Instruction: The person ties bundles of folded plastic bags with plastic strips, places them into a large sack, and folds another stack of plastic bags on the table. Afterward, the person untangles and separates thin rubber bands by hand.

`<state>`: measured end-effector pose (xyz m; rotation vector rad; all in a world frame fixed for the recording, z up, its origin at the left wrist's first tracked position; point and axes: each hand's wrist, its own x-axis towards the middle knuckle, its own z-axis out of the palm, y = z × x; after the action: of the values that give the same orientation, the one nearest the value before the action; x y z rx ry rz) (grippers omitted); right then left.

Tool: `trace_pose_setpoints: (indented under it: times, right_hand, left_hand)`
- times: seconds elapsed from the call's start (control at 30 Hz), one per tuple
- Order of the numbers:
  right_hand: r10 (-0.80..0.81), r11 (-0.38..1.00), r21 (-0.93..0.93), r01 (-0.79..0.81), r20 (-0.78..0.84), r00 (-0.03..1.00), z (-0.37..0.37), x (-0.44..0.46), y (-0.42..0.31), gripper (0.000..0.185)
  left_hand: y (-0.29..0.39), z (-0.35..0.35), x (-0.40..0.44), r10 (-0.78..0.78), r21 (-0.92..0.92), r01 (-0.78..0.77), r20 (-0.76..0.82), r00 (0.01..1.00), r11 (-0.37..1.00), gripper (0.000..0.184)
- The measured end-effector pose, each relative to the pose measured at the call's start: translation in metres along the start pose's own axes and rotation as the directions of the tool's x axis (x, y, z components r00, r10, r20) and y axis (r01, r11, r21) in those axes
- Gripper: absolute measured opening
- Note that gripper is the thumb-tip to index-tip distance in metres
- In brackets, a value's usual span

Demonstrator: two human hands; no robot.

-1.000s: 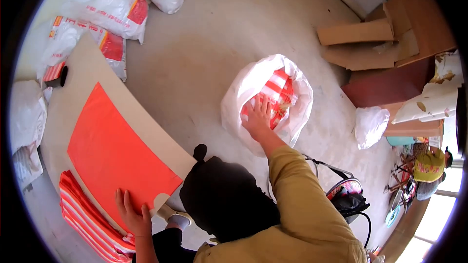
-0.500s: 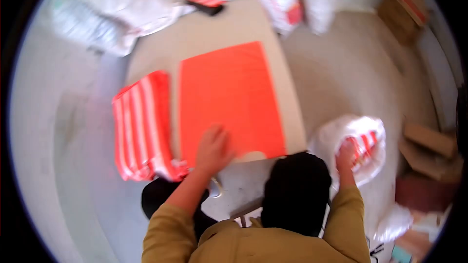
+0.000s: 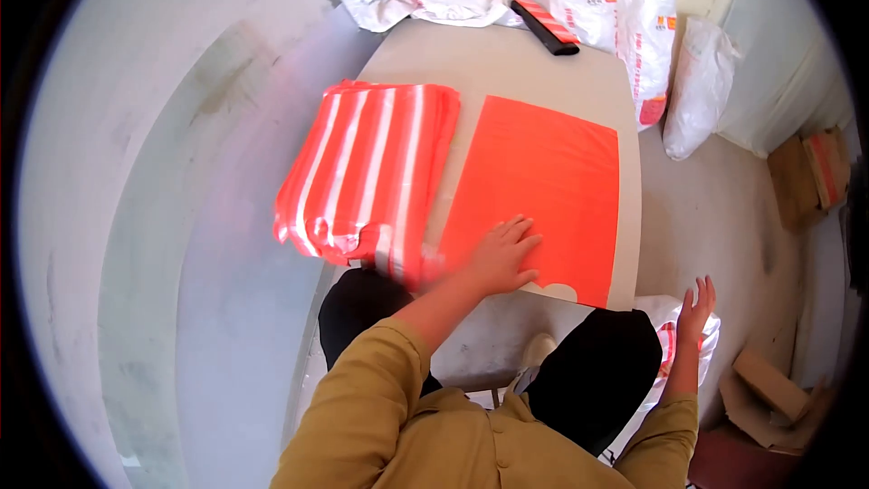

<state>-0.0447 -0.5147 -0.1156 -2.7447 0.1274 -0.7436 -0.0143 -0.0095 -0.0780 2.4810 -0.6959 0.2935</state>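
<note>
So the red sheet [image 3: 552,181] is lying flat on the right half of the tan table [image 3: 507,54], and the left hand [image 3: 502,258] is palm-down over its near left part. That hand's pretty much flat, fingers a bit apart, not pinching anything, and most of the sheet stretches out past the fingertips toward the table's far side. Sheet's plain bright orange-red, looks thin and smooth with a few faint creases, plus a rounded notch in the edge nearest the table's front.

Right hand [image 3: 695,308] is off the table's near right corner, fingers up and loosely spread, nothing visible in it. It's by a white bag [image 3: 711,330] with red and white stuff inside; can't tell if they're touching. Left half of the table has a striped stack [image 3: 371,172], red and white, kinda crumpled at the near end.
</note>
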Motion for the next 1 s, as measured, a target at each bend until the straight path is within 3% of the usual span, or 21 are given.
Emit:
trace_pose_setpoints:
  times: [0.1, 0.2, 0.27, 0.33, 0.37, 0.4, 0.47, 0.57, 0.67, 0.77, 0.87, 1.0]
  right_hand:
    - [-0.152, 0.976, 0.164, 0.142, 0.055, 0.987, -0.016, 0.054, -0.092, 0.034]
    - [-0.286, 0.944, 0.282, 0.173, 0.434, 0.854, -0.026, 0.078, -0.177, 0.037]
    - [-0.387, 0.916, 0.328, 0.229, 0.581, 0.716, -0.03, 0.069, -0.241, 0.042]
    - [-0.62, 0.784, 0.41, 0.466, 0.549, 0.56, -0.009, 0.052, -0.278, 0.047]
    - [-0.67, 0.736, 0.396, 0.549, 0.542, 0.507, -0.005, 0.041, -0.301, 0.05]
    - [-0.714, 0.681, 0.38, 0.626, 0.536, 0.451, -0.001, 0.03, -0.32, 0.052]
    - [-0.724, 0.68, 0.435, 0.59, 0.529, 0.444, 0.025, 0.009, -0.331, 0.055]
    - [-0.712, 0.697, 0.395, 0.599, 0.483, 0.51, 0.041, -0.018, -0.343, 0.057]
    - [-0.694, 0.717, 0.326, 0.616, 0.42, 0.585, 0.046, -0.033, -0.344, 0.059]
    - [-0.672, 0.739, 0.288, 0.609, 0.381, 0.635, 0.054, -0.039, -0.347, 0.062]
    - [-0.661, 0.747, 0.258, 0.612, 0.377, 0.648, 0.055, -0.04, -0.347, 0.065]
    - [-0.646, 0.761, 0.25, 0.598, 0.376, 0.664, 0.055, -0.042, -0.35, 0.065]
  left_hand:
    - [-0.007, -0.013, -0.001, -0.17, -0.41, 0.254, 0.232, 0.958, 0.876, 0.047]
    - [-0.003, -0.062, -0.027, -0.215, -0.398, 0.236, 0.096, 0.972, 0.886, 0.04]
    - [-0.025, -0.092, -0.049, -0.326, -0.393, 0.312, 0.032, 0.945, 0.865, 0.038]
    - [-0.032, -0.135, -0.068, -0.655, -0.631, 0.466, -0.09, 0.75, 0.62, 0.034]
    - [-0.049, -0.143, -0.08, -0.748, -0.642, 0.478, -0.237, 0.62, 0.6, 0.033]
    - [-0.07, -0.146, -0.094, -0.807, -0.655, 0.487, -0.37, 0.46, 0.578, 0.032]
    - [-0.107, -0.152, -0.129, -0.782, -0.621, 0.502, -0.585, 0.214, 0.602, 0.028]
    - [-0.124, -0.164, -0.156, -0.908, -0.851, 0.336, -0.418, 0.034, 0.404, 0.023]
    - [-0.13, -0.173, -0.162, -0.987, -0.986, 0.093, -0.13, 0.095, 0.138, 0.027]
    - [-0.148, -0.167, -0.171, -0.985, -0.997, 0.052, -0.054, 0.166, 0.063, 0.031]
    - [-0.142, -0.169, -0.162, -0.993, -0.994, 0.054, -0.093, 0.071, 0.097, 0.035]
    - [-0.128, -0.178, -0.154, -0.991, -0.99, 0.092, -0.095, 0.096, 0.104, 0.03]
